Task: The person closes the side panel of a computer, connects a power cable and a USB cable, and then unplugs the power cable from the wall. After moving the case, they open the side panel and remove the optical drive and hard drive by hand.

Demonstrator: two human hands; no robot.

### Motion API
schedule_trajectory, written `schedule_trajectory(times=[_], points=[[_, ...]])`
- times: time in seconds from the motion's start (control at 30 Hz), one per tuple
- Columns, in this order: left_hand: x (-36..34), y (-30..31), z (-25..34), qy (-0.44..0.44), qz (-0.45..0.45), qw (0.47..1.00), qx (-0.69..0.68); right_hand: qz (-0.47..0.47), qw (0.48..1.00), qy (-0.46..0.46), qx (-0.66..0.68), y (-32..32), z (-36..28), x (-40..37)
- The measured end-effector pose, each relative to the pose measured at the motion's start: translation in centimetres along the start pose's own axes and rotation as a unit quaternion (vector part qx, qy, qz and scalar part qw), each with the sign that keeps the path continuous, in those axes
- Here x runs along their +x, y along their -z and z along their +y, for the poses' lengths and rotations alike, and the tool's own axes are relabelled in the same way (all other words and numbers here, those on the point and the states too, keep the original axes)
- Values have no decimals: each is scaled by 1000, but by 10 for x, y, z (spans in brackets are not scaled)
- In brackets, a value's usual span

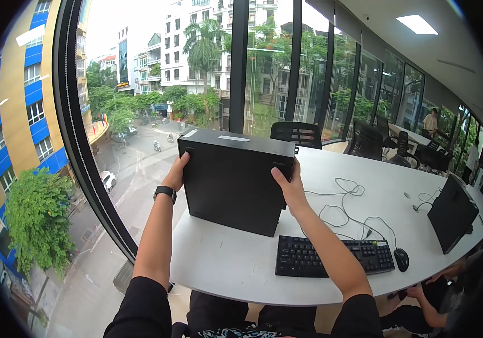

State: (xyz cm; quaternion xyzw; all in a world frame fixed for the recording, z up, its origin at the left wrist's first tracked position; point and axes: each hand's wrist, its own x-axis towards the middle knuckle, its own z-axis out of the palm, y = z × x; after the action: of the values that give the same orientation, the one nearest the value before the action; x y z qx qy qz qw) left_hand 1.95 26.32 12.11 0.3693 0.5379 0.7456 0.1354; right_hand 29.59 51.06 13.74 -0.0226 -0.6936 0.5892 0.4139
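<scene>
A black desktop computer case [233, 188] stands upright at the left end of the white table [224, 253], its broad side facing me. My left hand [177, 172] grips its left edge, the thumb lying on the front face near the top corner. On the opposite edge my right hand [290, 186] holds the case, thumb on the face and the other fingers hidden behind. A pale label [233, 138] is on its top. Just right of the case lies a black keyboard [334, 257], partly covered by my right forearm. Beside it sits a black mouse [401, 259].
Loose cables [345, 208] spread over the table behind the keyboard. A black monitor [453, 214] stands at the right. Office chairs [296, 135] are beyond the far edge, and tall windows line the left. Another person's arm [430, 307] shows at lower right.
</scene>
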Motion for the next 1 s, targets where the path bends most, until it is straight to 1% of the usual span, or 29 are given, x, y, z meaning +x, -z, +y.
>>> schedule_trajectory(times=[0.03, 0.1, 0.17, 0.23, 0.27, 0.3, 0.33, 0.37, 0.47, 0.53, 0.6, 0.67, 0.73, 0.83, 0.87, 0.93, 0.97, 1.0], points=[[-1, 2, 0, -5, -19, 1000, 4, 20, 999, -24, 10, -5, -3, 0], [-3, -4, 1, 3, -3, 1000, -11, 55, 998, 14, 31, -15, -2, -3], [-20, -7, 9, 13, 15, 1000, -19, 52, 997, 28, 42, -11, 11, 0], [-33, -9, 18, -40, 3, 999, -4, 46, 996, 65, 43, -11, 9, -2], [-37, -8, 16, -41, 10, 999, -4, 28, 996, 81, 33, -6, 13, 0], [-42, -7, 14, -93, 25, 995, 24, 13, 995, 99, 26, -2, 19, 4], [-47, -11, 19, -146, 40, 987, 54, 22, 995, 89, 41, -1, 26, 9], [-52, -19, 23, -155, 57, 985, 43, 22, 995, 80, 47, 5, 47, 21], [-61, -27, 34, -136, 77, 986, 57, -9, 995, 25, 92, 4, 43, 25], [-62, -28, 38, -129, 63, 988, 58, -13, 996, 24, 90, 3, 40, 26], [-63, -26, 35, -119, 68, 989, 62, -22, 996, 26, 88, 7, 44, 29], [-59, -24, 35, -112, 64, 989, 72, -26, 997, 8, 68, 8, 46, 32], [-58, -26, 32, -90, 75, 990, 72, -25, 997, 10, 67, 7, 46, 34], [-57, -17, 18, -119, 58, 989, 71, -20, 997, 24, 72, 4, 45, 31], [-54, -6, 3, -123, 61, 988, 74, -15, 996, 32, 79, 3, 43, 30], [-56, 20, -30, -94, 20, 992, 84, -17, 996, 27, 86, 1, 41, 30], [-66, 16, -35, -55, 25, 996, 65, -14, 996, 23, 87, 0, 40, 30], [-68, 13, -33, -44, 26, 997, 59, -10, 996, 20, 83, 1, 42, 31]])
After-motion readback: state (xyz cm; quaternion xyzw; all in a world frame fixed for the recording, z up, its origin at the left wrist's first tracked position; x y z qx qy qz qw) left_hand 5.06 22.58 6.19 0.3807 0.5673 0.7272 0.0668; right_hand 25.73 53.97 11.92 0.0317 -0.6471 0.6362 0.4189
